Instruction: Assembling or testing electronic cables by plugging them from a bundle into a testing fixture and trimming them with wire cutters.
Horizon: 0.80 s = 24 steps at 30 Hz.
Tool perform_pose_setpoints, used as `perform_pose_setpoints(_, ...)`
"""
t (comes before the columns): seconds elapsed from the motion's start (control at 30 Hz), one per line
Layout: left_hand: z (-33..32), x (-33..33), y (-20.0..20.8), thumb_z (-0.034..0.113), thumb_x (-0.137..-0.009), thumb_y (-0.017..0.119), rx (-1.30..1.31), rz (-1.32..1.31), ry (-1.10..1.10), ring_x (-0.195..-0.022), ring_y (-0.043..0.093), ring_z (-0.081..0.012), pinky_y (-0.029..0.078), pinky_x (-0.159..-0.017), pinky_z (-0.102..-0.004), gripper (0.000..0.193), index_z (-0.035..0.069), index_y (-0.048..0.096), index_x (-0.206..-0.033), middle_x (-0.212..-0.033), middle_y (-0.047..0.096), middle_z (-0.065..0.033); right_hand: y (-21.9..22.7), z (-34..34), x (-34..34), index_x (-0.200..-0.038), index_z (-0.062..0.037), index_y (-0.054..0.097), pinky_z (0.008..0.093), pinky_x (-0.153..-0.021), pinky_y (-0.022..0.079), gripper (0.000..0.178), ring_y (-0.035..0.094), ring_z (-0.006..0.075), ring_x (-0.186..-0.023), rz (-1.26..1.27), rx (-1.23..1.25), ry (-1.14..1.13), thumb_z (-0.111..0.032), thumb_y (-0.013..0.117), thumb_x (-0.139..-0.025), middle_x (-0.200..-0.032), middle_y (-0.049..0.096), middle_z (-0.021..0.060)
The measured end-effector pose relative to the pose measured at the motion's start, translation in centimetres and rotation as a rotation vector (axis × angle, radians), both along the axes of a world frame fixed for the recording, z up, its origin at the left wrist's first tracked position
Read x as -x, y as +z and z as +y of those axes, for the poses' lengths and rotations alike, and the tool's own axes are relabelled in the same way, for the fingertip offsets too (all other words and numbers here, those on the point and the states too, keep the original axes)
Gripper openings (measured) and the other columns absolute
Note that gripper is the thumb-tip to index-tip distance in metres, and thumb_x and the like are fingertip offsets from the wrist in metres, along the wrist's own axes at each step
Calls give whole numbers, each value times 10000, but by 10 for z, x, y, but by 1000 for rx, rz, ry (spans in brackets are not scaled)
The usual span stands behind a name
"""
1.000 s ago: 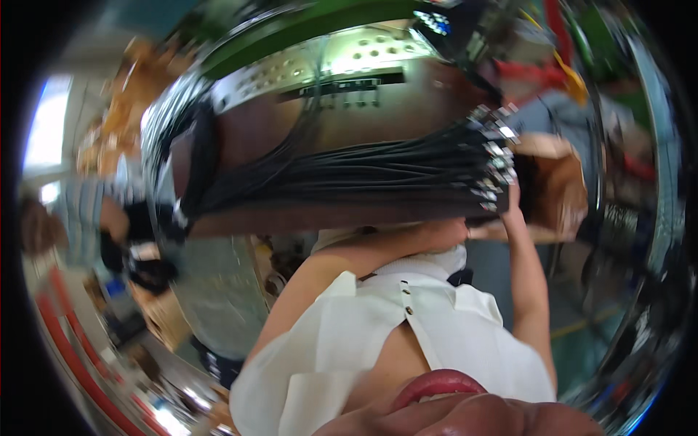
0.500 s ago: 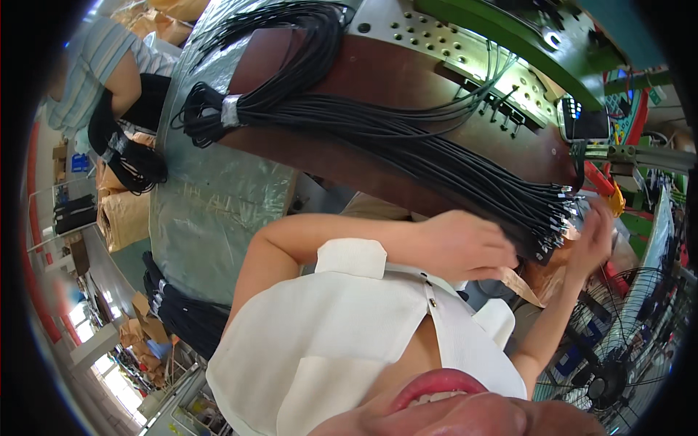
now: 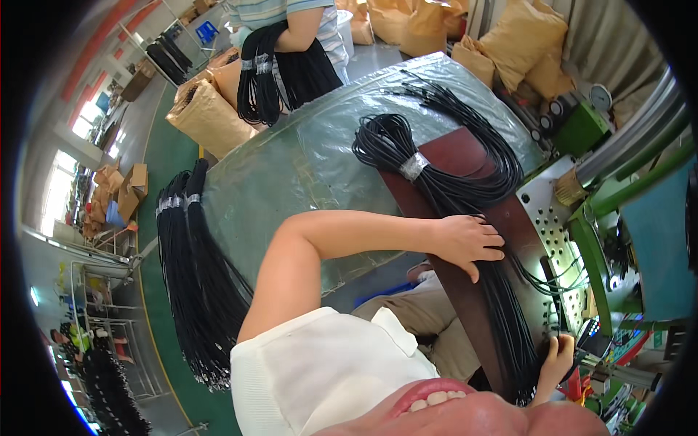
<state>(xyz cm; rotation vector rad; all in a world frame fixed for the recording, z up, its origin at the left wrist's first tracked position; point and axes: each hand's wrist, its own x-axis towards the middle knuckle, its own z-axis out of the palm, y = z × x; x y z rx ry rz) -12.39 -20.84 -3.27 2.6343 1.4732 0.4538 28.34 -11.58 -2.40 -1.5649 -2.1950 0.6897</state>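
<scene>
A long bundle of black cables [image 3: 502,301] lies along a dark red board [image 3: 459,149]. Silvery tape binds its coiled far part [image 3: 379,134]. My left hand [image 3: 469,243] rests over the bundle, fingers spread, palm down. Close to the perforated metal plate [image 3: 542,218] of the green machine, my right hand [image 3: 557,357] has its fingers pressed together at the row of small black fixtures. Whatever is between those fingertips is too small to make out. A few thin cables [image 3: 542,283] run from the bundle across to the plate.
Plastic sheeting covers the green table [image 3: 291,182]. More taped black cable bundles [image 3: 189,269] hang off its left edge. Across the table a person in a striped shirt [image 3: 331,36] holds cable bundles [image 3: 273,73]. Brown paper sacks [image 3: 520,40] stand behind. Green machine tubes [image 3: 632,189] rise at right.
The view has turned to the left. My left hand has gone from in front of my chest onto the cable bundle. My right hand has moved from beside the cable ends to the fixtures.
</scene>
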Motion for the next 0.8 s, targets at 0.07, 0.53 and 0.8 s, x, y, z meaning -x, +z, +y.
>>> perform_pose_setpoints(0.07, 20, 3, -10, 572, -760, 645, -125, 46, -61, -1132, 544, -266, 435, -941, -385, 661, 127, 562, -1242, -1224, 549, -109, 10, -15, -34, -997, 26, 574, 342, -840, 459, 147, 586, 255, -897, 96, -227, 39, -87, 603, -907, -922, 596, 153)
perform_pose_setpoints(0.53, 28, 25, 41, 281, -869, 640, 198, -65, 80, -1063, 586, -333, 458, -931, -402, 392, 47, 622, -1183, -1133, 628, -150, 35, -102, 4, -1373, -71, 471, 492, -1105, 255, 760, 366, 338, -1328, -353, -332, 74, -433, 719, -752, -1429, 418, 167)
perform_pose_setpoints(0.8, 35, 12, 22, 148, -847, 668, 186, -282, 92, -793, 640, -323, 507, -729, -350, 213, 8, 694, -1005, -894, 686, -131, 28, -33, -7, -1283, -101, 561, 460, -1047, 331, 682, 463, 283, -1229, -444, -515, 273, -458, 728, -726, -1252, 568, 85)
